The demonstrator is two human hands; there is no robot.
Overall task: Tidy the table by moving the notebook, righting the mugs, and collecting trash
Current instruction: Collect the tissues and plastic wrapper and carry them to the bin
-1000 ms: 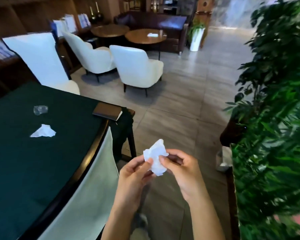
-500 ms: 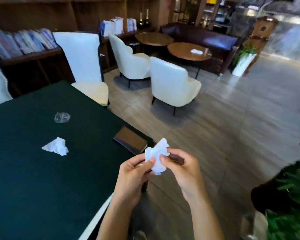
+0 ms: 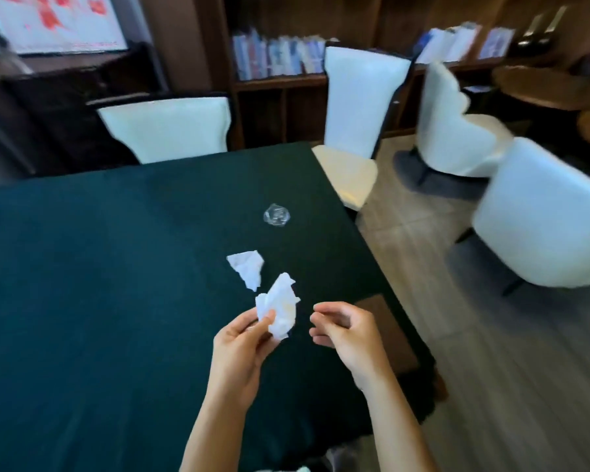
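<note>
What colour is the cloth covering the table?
Dark green, plain with no pattern; the tablecloth shows clearly in the head view.

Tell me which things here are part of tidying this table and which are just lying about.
Part of the job:
- crumpled tissue pinched in the left hand
- second tissue scrap on the green table
- clear plastic wrapper farther back
- brown notebook at the table edge, partly behind the right hand

Just lying about:
- white chairs
- shelved books
</note>
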